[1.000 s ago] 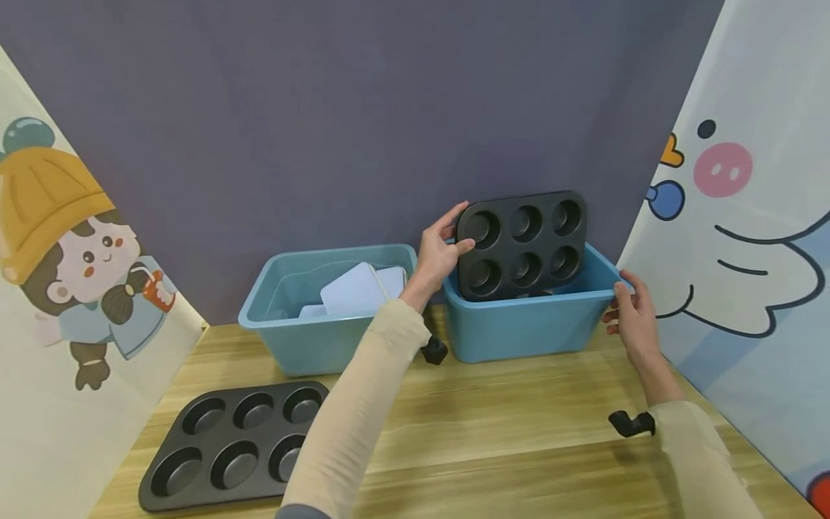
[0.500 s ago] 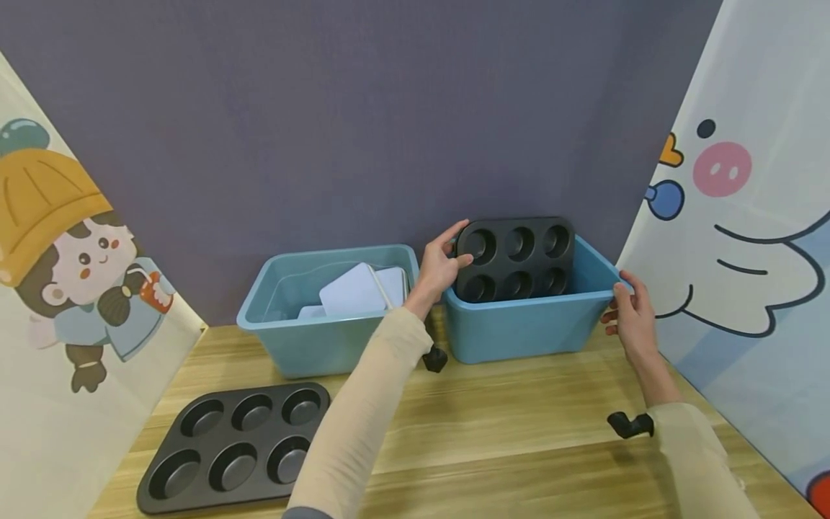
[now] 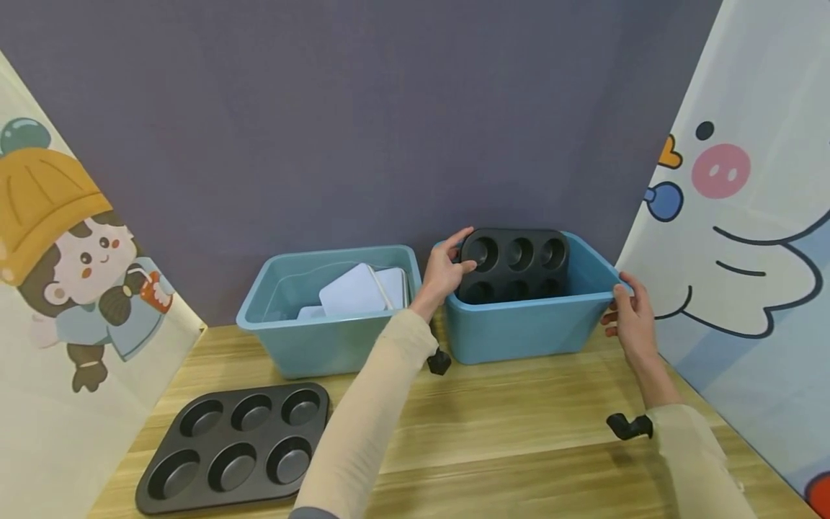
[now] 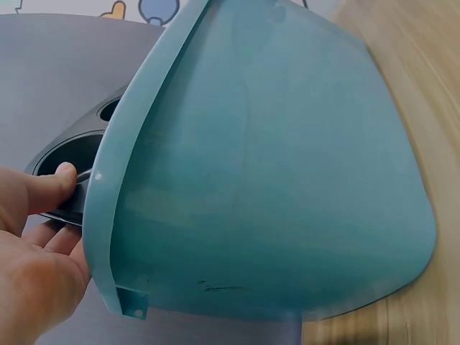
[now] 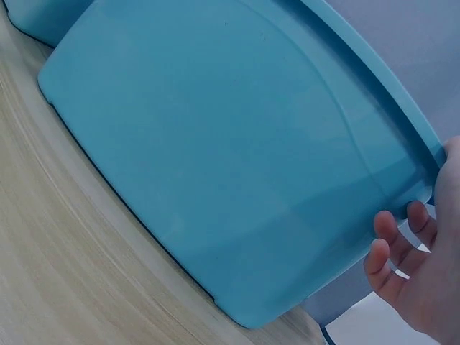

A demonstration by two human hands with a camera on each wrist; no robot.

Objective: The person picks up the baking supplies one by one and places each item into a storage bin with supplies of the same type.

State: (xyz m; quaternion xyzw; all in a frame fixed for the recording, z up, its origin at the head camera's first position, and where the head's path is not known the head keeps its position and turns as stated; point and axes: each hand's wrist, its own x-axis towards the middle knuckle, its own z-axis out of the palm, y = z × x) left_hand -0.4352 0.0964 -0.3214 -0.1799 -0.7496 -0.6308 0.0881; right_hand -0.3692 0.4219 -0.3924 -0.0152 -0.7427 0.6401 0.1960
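Note:
A dark six-cup muffin pan (image 3: 516, 261) stands tilted upright inside the right blue bin (image 3: 519, 331), its lower edge hidden behind the front wall. My left hand (image 3: 443, 270) pinches the pan's left edge, thumb on the cup side and fingers behind. In the left wrist view the thumb of the left hand (image 4: 43, 237) presses into a cup, right beside the bin's rim. At the bin's right end my right hand (image 3: 632, 313) grips the rim. The right wrist view shows the right hand (image 5: 424, 251) with thumb at the rim and fingers bent beneath it.
To the left stands a second blue bin (image 3: 311, 342) with white flat-sided containers (image 3: 355, 292) in it. Another six-cup muffin pan (image 3: 233, 447) lies flat on the wooden table (image 3: 493, 432) at front left. A grey wall (image 3: 363, 130) rises behind the bins.
The muffin pan has sunk lower into the right bin, and my left hand has come down with it. My right hand has stayed at the rim.

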